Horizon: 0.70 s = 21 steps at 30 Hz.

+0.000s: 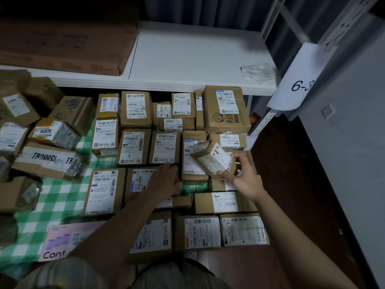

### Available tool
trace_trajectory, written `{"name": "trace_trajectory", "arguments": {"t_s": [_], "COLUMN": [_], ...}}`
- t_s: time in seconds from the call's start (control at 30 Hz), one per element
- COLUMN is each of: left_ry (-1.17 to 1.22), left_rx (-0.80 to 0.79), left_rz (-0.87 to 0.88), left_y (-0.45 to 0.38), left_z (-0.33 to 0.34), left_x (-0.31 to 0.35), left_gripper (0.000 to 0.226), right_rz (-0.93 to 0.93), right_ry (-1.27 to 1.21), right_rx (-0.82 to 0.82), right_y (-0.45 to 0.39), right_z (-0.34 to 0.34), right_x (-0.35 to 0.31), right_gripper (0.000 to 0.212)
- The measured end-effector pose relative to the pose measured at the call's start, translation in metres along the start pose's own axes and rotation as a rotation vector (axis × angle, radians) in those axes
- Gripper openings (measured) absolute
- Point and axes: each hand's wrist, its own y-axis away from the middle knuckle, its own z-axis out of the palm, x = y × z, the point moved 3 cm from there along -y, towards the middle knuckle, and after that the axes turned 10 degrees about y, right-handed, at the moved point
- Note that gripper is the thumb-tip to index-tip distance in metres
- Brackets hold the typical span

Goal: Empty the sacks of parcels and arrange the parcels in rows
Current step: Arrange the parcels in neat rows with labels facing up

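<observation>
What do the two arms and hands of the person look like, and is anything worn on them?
Both forearms are bare up to the frame edge: no sleeves show. The left hand and the right hand wear no gloves, and no watch, ring or wristband can be seen. The fingers are uncovered. The light is dim, so small details stay unclear.

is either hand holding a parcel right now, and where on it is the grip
The right hand holds a small labelled parcel by its near lower end, thumb under the corner. The left hand lies flat on the parcels, gripping nothing.
</observation>
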Motion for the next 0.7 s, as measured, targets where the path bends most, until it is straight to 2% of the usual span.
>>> {"name": "trace_trajectory", "arguments": {"t_s": [0.17,0.23,0.43,0.7], "left_ry": [0.003,-0.063,-0.157,-0.257], "left_rx": [0.018,0.045,0.051,0.082], "left_rz": [0.010,0.006,-0.044,0.017], "left_y": [-0.007,-0.011,-0.027,-0.033], "left_z": [0.002,0.003,0.010,0.015], "left_x": [0.022,0.026,0.035,0.041], "left_gripper": [0.075,0.080,0.094,0.089], "right_rz": [0.103,0.147,0.256,0.254], "right_ry": [-0.093,-0.105,-0.219,-0.250], "right_rx": [-0.033,-0.037,0.027,0.022], "right_y": [0.004,0.006,0.011,0.014], "right_z": [0.004,0.007,0.013,0.013], "right_x": [0.018,0.029,0.044,0.051], "right_gripper": [0.040,0.038,0.028,0.028]}}
